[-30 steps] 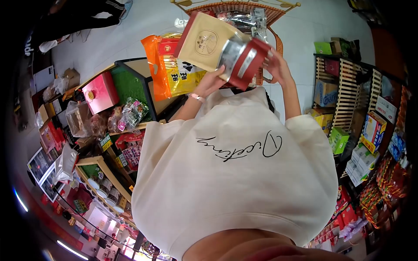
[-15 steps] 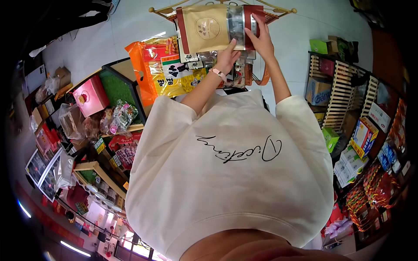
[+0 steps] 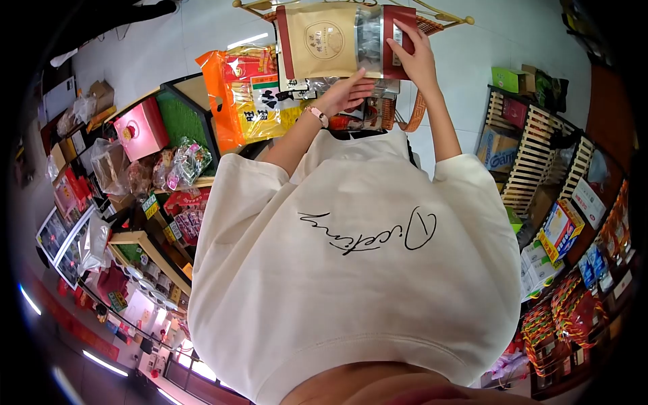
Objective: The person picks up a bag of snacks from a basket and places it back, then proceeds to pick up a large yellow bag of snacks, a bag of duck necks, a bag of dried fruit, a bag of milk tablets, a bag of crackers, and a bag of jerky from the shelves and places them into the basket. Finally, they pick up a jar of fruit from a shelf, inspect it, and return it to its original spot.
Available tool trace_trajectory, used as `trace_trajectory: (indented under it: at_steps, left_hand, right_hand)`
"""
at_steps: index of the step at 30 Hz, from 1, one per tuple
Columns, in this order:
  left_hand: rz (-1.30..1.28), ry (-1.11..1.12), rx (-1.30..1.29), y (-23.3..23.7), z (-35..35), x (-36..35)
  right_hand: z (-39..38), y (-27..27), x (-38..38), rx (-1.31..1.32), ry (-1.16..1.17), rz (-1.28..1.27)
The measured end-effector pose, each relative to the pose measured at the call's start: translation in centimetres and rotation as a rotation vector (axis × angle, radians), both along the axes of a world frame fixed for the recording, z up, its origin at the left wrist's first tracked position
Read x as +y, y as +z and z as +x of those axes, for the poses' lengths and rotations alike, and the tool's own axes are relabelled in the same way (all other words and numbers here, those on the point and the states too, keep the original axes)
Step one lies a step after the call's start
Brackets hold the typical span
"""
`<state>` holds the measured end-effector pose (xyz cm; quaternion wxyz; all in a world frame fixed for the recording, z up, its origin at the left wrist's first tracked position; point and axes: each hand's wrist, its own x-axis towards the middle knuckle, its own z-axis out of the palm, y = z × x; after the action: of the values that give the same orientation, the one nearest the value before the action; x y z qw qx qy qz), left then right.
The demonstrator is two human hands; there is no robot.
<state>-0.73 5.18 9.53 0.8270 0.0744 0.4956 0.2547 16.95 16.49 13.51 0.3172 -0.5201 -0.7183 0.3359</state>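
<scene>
A tan and dark-red snack bag [image 3: 324,42] with a clear window lies across the top centre. My right hand [image 3: 417,59] grips its right end, thumb and fingers on the red part. Just under the bag's lower edge is my left hand [image 3: 345,94], its fingers stretched out to the right and the raised thumb at the edge. A band circles my left wrist. Beside and below the bag are an orange and yellow snack bag [image 3: 250,101] and other packages. They partly cover a wicker basket [image 3: 425,25].
On the left stand a pink box [image 3: 140,138], a green-lined display bin [image 3: 181,125] and bagged goods. A slatted wooden rack [image 3: 533,138] with boxes stands on the right, near a blue and yellow carton [image 3: 561,231]. Pale floor tiles [image 3: 462,74] show beyond the basket.
My left hand has shifted down and left, and its fingers have spread off the tan bag's edge. My right hand stays at the right end. The view has shifted slightly.
</scene>
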Motion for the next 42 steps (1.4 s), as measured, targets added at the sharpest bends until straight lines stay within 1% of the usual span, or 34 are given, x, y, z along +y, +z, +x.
trace_trajectory:
  at_steps: [1,4,5,8,9,11,12,13,14,15,16,17,19,21,24,25,27,29,32,33,34,36,38,39,40,41,42]
  left_hand:
    - [0.006,0.005,0.005,0.3,0.0,-0.2]
    - [0.004,0.029,0.009,0.7,-0.2,-0.8]
    - [0.002,0.037,0.011,0.8,-0.3,-1.1]
    - [0.021,0.093,0.010,0.5,-0.6,-2.4]
    - [0.047,0.128,0.037,0.2,-0.7,-3.1]
    - [0.108,0.116,0.158,-1.0,-1.4,-5.3]
    - [0.134,0.114,0.220,-1.9,-1.8,-6.9]
    - [0.243,0.152,0.304,-3.3,-2.2,-8.8]
    - [0.298,0.091,0.475,-5.4,-3.1,-11.2]
    - [0.348,0.030,0.648,-8.2,-4.2,-14.2]
    - [0.314,0.084,0.760,-12.8,-5.0,-18.4]
    - [0.276,0.141,0.871,-15.8,-5.9,-22.1]
    - [-0.047,0.243,0.905,-14.3,-6.5,-28.3]
    - [-0.209,0.267,0.994,-15.7,-6.6,-35.5]
    - [-0.253,0.518,0.902,-11.6,-4.6,-41.7]
    - [-0.278,0.575,0.906,-10.7,-3.6,-43.5]
    - [-0.285,0.752,0.893,-9.6,-1.6,-46.7]
    - [-0.322,0.911,0.850,-9.5,1.7,-50.7]
    - [-0.364,1.140,0.773,-10.5,6.3,-54.8]
    - [-0.368,1.198,0.746,-10.6,8.5,-56.1]
    - [-0.374,1.250,0.719,-10.8,10.7,-57.7]
    - [-0.352,1.254,0.691,-11.9,14.9,-61.0]
    - [-0.377,1.111,0.805,-12.5,18.8,-64.3]
    - [-0.386,1.176,0.807,-13.2,20.6,-65.9]
    - [-0.400,1.240,0.805,-13.6,22.7,-67.4]
    - [-0.418,1.303,0.799,-13.8,24.6,-68.7]
    - [-0.479,1.394,0.743,-13.3,26.4,-69.9]
  right_hand:
    - [-0.1,0.3,-0.3,0.023,-0.034,-0.008]
    - [-0.1,0.0,-0.8,0.037,-0.121,0.085]
    - [-0.1,0.1,-0.9,0.089,-0.140,0.052]
    - [-0.8,2.3,-2.2,0.151,-0.204,0.026]
    - [-1.1,3.1,-2.6,0.177,-0.199,0.048]
    - [-1.5,5.2,-3.6,0.135,-0.154,0.024]
    - [-1.8,5.7,-4.0,0.114,-0.128,0.012]
    - [-2.2,4.7,-4.1,0.147,-0.096,0.121]
    - [-2.7,4.7,-4.7,0.170,-0.063,0.086]
    - [-3.4,4.8,-5.2,0.193,-0.029,0.052]
    - [-4.2,4.8,-5.7,0.217,0.008,0.020]
    - [-4.9,4.0,-6.1,0.247,0.085,0.031]
    - [-6.5,3.8,-7.3,0.287,0.281,-0.186]
    - [-8.0,2.5,-8.9,0.347,0.509,-0.385]
    - [-10.4,3.8,-12.9,0.191,0.694,-0.516]
    - [-11.2,4.6,-14.1,0.043,0.796,-0.485]
    - [-12.6,3.8,-16.9,0.008,0.960,-0.403]
    - [-13.4,3.4,-20.2,-0.041,1.130,-0.377]
    - [-14.3,3.0,-26.3,0.053,1.284,-0.544]
    - [-14.5,2.6,-28.4,0.069,1.338,-0.650]
    - [-14.5,1.7,-30.5,0.066,1.385,-0.690]
    - [-14.1,-0.6,-34.5,0.053,1.467,-0.776]
    - [-13.3,-4.0,-37.7,0.092,1.481,-0.878]
    - [-12.6,-4.7,-39.4,0.074,1.292,-1.107]
    - [-12.3,-6.6,-40.1,0.038,1.062,-1.460]
    - [-11.5,-7.9,-40.9,0.166,0.822,-1.702]
    - [-10.6,-11.1,-40.8,0.201,0.669,-1.742]
